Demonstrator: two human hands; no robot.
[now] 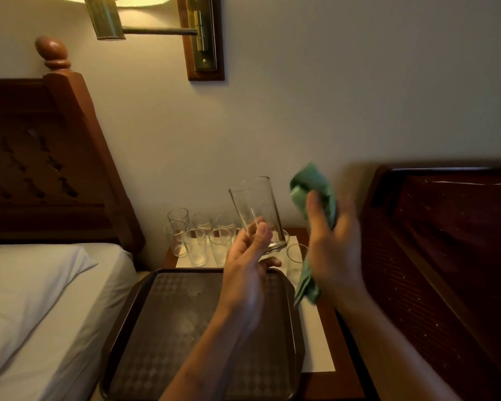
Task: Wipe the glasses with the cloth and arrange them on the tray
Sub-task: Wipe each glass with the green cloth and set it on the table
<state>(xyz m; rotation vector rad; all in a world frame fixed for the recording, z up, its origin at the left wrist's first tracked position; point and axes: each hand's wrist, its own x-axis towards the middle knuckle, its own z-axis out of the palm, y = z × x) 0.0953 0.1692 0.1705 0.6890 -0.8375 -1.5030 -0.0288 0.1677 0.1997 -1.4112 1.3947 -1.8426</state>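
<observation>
Thumb and fingers of the left hand (243,266) curl round the base of a clear glass (255,209), tilted with its mouth up, held above the tray's (162,314) far edge. The right hand (333,244), blurred, grips the green cloth (313,186) over the tray's far right corner, just beside that glass. The other glasses (197,244) stand clustered just beyond the tray.

Right hand (333,244) motion-blurred, its fingers hidden behind the cloth (311,185), tray (133,290) cut off at its near edge, partly under the left forearm (214,357), two glasses (295,256) at the table's (330,383) far right corner half hidden behind held glass (256,215) and cloth.
</observation>
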